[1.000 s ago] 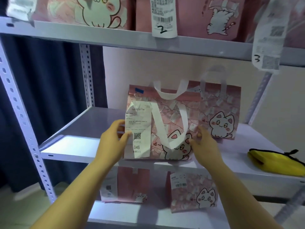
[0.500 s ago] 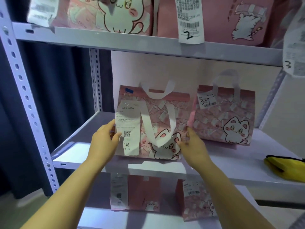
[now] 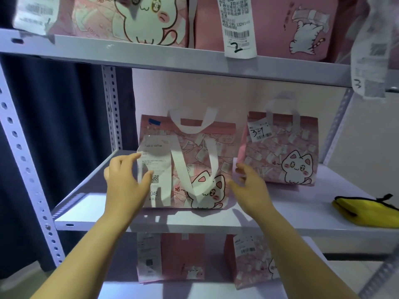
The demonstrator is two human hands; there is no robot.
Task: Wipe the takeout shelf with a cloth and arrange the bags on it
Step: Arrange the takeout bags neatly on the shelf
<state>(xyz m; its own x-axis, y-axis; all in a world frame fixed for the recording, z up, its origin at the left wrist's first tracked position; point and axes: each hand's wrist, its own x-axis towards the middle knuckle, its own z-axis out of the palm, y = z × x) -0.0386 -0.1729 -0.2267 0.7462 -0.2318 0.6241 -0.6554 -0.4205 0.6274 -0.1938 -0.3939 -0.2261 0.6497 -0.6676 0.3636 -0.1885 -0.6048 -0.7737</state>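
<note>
Through your head camera, your left hand [image 3: 126, 187] and right hand [image 3: 251, 187], fingers loosely spread, flank the pink cat bag [image 3: 194, 147] standing on the middle shelf [image 3: 97, 208]; blur hides any contact, and the yellow cloth [image 3: 364, 210] lies at the shelf's right end

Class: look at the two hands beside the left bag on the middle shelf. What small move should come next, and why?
Probably push the left bag back a little, using the open left hand and right hand that flank it. It stands upright but nearer the front edge of the shelf than the right bag, so the row looks uneven.
</note>
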